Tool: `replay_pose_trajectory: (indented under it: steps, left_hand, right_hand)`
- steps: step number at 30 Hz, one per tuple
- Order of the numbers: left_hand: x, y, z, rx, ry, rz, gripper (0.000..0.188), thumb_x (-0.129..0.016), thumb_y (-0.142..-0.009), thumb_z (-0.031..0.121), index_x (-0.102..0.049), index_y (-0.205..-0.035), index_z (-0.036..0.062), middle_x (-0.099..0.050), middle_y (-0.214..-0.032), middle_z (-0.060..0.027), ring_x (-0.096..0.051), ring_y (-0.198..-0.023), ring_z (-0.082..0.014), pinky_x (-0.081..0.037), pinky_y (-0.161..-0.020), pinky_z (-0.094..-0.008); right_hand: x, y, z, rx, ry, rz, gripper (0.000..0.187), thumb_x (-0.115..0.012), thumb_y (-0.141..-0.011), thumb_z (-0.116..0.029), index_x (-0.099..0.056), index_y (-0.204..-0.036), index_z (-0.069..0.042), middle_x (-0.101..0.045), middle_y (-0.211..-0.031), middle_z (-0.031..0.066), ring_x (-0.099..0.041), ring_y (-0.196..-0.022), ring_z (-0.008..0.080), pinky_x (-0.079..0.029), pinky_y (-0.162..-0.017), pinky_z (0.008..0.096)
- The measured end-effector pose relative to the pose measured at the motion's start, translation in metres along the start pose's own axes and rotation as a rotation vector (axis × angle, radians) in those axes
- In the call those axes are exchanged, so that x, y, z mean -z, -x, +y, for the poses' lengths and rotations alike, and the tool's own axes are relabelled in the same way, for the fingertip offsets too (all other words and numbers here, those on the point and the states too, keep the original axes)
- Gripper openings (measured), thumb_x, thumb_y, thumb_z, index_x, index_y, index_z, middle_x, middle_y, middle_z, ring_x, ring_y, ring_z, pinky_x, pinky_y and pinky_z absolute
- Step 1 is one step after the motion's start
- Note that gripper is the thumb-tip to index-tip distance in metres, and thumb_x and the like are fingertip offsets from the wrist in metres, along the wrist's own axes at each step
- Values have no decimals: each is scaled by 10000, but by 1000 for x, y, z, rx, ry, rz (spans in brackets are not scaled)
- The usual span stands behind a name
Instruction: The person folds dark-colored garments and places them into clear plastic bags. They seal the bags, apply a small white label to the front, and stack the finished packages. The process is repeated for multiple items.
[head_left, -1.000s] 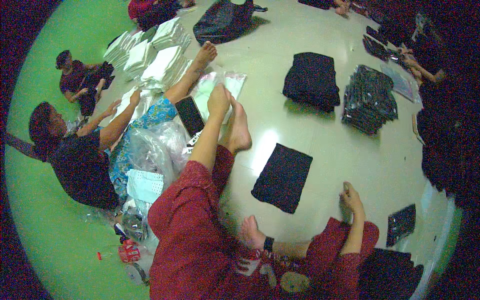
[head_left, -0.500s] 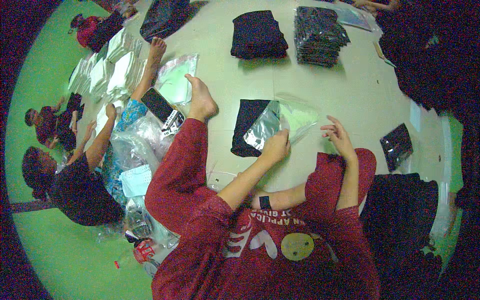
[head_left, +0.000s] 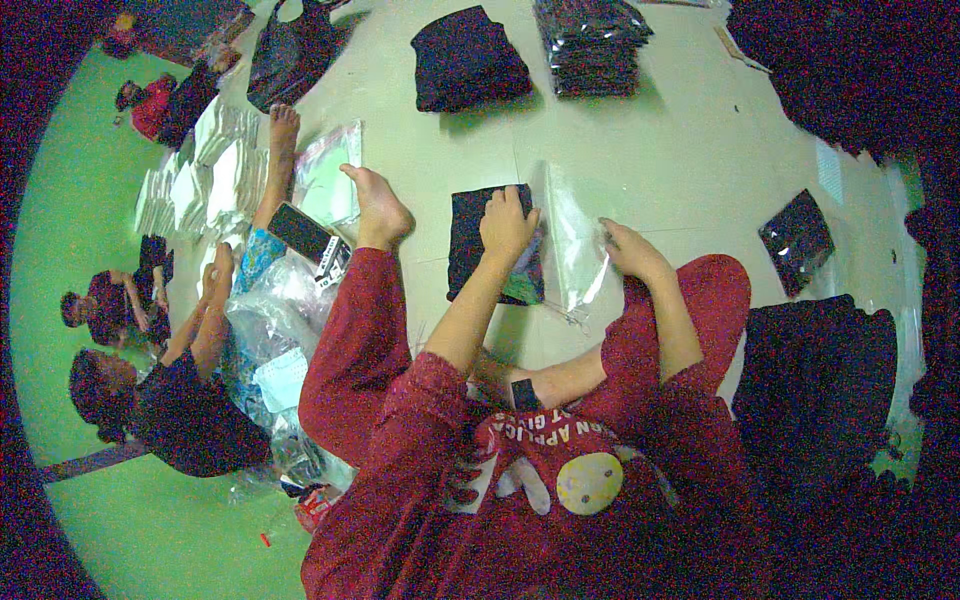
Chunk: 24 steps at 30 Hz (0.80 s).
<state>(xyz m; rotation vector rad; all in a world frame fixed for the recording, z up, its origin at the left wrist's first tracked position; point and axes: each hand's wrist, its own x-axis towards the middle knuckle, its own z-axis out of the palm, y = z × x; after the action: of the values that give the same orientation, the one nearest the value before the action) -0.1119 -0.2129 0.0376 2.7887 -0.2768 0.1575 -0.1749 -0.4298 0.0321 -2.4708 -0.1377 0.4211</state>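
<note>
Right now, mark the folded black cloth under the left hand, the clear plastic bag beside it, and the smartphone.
Folded black cloth (head_left: 468,243), head view, left part.
Clear plastic bag (head_left: 574,236), head view, middle.
Smartphone (head_left: 297,231), head view, dark face.

Printed upside down in rows of small pale capitals (head_left: 572,432) across the dark red shirt (head_left: 560,550), with larger pale letters (head_left: 532,488) and a round yellow face (head_left: 588,484) lower in the view. Lettered in capitals, too, on the black-and-white strip (head_left: 333,268) just beside the dark phone (head_left: 297,231). Too blurred to read on the red label (head_left: 314,510) at lower left.
</note>
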Motion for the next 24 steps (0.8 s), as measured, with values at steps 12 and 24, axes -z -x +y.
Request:
replay_pose_trajectory:
  steps: [12,24]
  left_hand:
    - [-28,-22,36,138,486,-155,370,-591,-748,219,-495,-1028,-2,-581,-996,-218,-574,-908,-344,-454,-787,-399]
    - [-21,58,56,65,277,-272,345,-523,-716,63,-446,-1051,30,-580,-863,-200,-579,-814,-370,-475,-707,-428]
  right_hand:
    - [27,7,11,-62,-163,91,537,-483,-782,-38,-329,-1296,-68,-487,-1186,196,-481,-1091,302,-375,-930,349]
    - [16,2,7,-40,-180,-64,472,-455,-828,-132,-338,-1279,-60,-512,-1129,238,-508,-1040,354,-407,-891,400]
